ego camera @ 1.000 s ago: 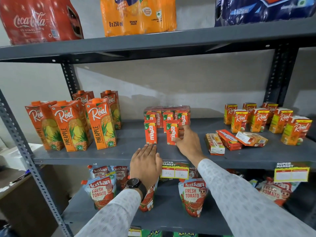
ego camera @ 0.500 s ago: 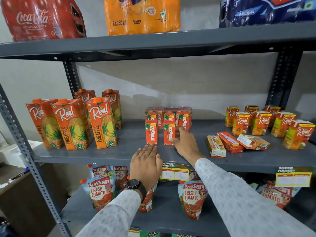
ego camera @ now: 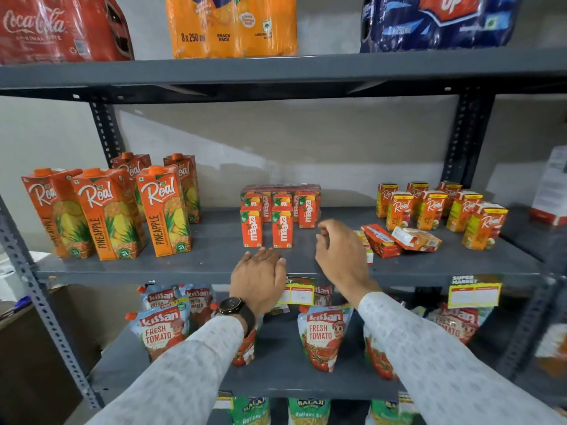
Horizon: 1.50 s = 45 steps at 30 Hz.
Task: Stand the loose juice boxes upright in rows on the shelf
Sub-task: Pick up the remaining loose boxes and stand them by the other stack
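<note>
Head view, middle shelf [ego camera: 214, 265] of a grey steel rack. The right hand [ego camera: 340, 256], which a second ago was touching the front Maaza boxes [ego camera: 266, 227] at centre frame, is now drawing back and drifting toward the right of the frame; its fingers are loosely curled and grasping nothing. The left hand [ego camera: 260, 277] is still resting flat, fingers released, on the shelf's front edge, just below the Maaza group. The two front Maaza boxes are now standing upright side by side, ahead of the wrapped Maaza pack [ego camera: 280, 197] behind them, so that row appears finished. The loose Real juice boxes [ego camera: 395, 240], three of them, are lying on their sides just right of the right hand, partly hidden by it, in front of the upright small Real boxes [ego camera: 435, 207] at right of frame. Judged from this, the hand is turning to these lying boxes next, each still needing to be lifted and stood in line. Tall Real pineapple cartons [ego camera: 110, 210] at left of frame are standing undisturbed.
</note>
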Available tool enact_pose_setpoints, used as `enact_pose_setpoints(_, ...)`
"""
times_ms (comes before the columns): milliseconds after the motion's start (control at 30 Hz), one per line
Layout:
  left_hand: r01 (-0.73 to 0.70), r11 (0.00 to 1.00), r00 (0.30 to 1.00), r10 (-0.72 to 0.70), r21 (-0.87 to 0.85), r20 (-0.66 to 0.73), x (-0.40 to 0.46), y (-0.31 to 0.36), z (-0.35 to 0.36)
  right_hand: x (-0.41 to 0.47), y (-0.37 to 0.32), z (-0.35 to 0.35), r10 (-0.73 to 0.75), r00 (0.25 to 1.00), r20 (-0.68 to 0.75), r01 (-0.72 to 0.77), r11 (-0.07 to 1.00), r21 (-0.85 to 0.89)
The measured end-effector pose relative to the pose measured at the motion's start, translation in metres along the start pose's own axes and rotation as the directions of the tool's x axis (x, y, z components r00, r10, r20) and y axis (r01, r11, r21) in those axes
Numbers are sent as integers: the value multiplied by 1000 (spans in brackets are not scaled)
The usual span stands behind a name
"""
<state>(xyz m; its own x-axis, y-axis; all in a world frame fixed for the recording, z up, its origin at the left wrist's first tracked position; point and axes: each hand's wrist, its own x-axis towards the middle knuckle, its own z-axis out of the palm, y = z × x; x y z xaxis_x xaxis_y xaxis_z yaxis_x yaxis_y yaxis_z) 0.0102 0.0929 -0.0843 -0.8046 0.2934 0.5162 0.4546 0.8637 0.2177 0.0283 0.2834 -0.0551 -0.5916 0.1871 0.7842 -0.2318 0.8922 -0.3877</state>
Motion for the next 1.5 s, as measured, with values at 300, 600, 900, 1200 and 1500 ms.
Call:
enact_pose_setpoints(300,16,998,999,-14,56,-36,-6,10,21,-12,49,-60,433,899,68,-327,767,-552)
enact_pose_setpoints(600,19,998,999,-16,62,-48,-7,11,21,5,37,-49,600,775,201,-509,780,-365)
enact_pose_setpoints(900,18,998,997,-13,67,-71,-6,9,24,38,29,-50,478,795,373,-528,849,37)
enact_pose_setpoints(1200,20,997,999,-16,72,-52,-5,10,24,71,24,-23,251,896,367,-319,938,137)
enact_pose_setpoints(1500,21,997,999,-18,70,-48,-4,10,23,48,18,11,220,928,302,-339,835,433)
